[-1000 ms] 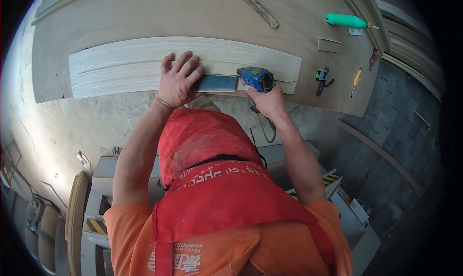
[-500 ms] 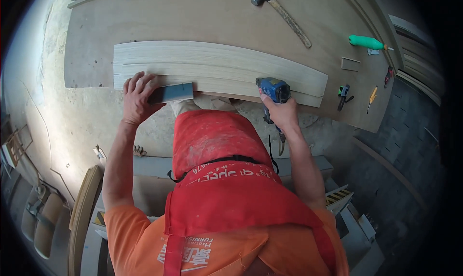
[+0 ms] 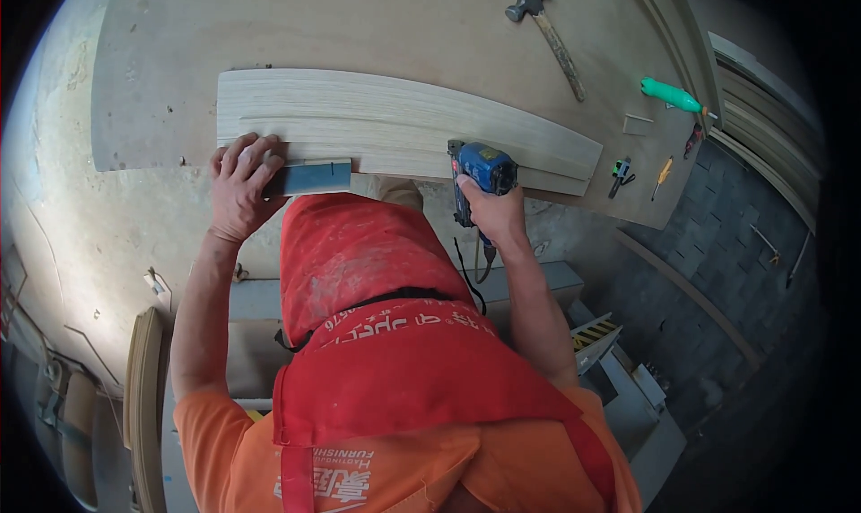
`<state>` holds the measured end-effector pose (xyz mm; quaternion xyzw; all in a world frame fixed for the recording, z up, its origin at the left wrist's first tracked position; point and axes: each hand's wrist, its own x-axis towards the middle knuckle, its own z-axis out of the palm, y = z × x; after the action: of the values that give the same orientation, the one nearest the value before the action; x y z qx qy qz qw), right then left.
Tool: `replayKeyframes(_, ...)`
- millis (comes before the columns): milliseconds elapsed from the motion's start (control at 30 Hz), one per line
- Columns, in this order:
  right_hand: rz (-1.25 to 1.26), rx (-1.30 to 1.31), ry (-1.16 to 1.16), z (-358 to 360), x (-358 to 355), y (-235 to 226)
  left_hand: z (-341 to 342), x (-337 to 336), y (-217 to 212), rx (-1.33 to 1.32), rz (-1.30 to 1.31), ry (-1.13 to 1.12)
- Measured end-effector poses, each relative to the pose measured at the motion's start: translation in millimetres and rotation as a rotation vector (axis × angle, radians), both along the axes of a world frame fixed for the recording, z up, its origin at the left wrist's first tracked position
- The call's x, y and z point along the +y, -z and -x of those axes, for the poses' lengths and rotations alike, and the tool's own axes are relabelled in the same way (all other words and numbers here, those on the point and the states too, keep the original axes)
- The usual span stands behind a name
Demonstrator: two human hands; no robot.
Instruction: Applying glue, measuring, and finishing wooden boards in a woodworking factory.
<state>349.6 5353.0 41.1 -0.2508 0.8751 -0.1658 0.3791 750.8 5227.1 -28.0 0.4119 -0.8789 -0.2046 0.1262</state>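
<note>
My left hand [image 3: 240,186] presses on the near left corner of a pale curved wooden board [image 3: 395,123] that lies on a brown plywood worktop [image 3: 359,29]. Its fingers also rest on a small grey-blue block [image 3: 309,177] set against the board's near edge. My right hand [image 3: 489,210] grips a blue power tool [image 3: 480,170], its nose against the board's near edge right of the middle. A black cord hangs down from the tool. My red apron fills the lower middle of the view.
A hammer [image 3: 547,33] lies on the worktop at the back right. A green-handled tool [image 3: 671,94], a small pale block [image 3: 639,124] and a few small hand tools [image 3: 621,174] lie near the right edge. Long wooden strips [image 3: 762,127] lean at the right. Curved wood pieces [image 3: 143,396] stand at lower left.
The view has shifted so the board and the worktop sit further right and lower. My left hand and the grey-blue block are further left along the board's edge. My right hand still grips the blue tool.
</note>
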Motion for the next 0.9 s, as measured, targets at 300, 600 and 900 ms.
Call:
replayKeyframes(300,-0.119,0.072,-0.36,-81.1,-44.2,-24.8,-22.8,-1.2,0.6,0.024,-0.012,0.043)
replayKeyframes(600,-0.115,0.05,-0.423,-140.8,-84.9,-21.5,-70.8,-2.0,1.5,0.029,-0.108,0.014)
replayKeyframes(900,-0.106,-0.034,-0.334,-140.4,-77.5,-38.9,-87.2,-3.7,-15.9,0.075,-0.164,0.048)
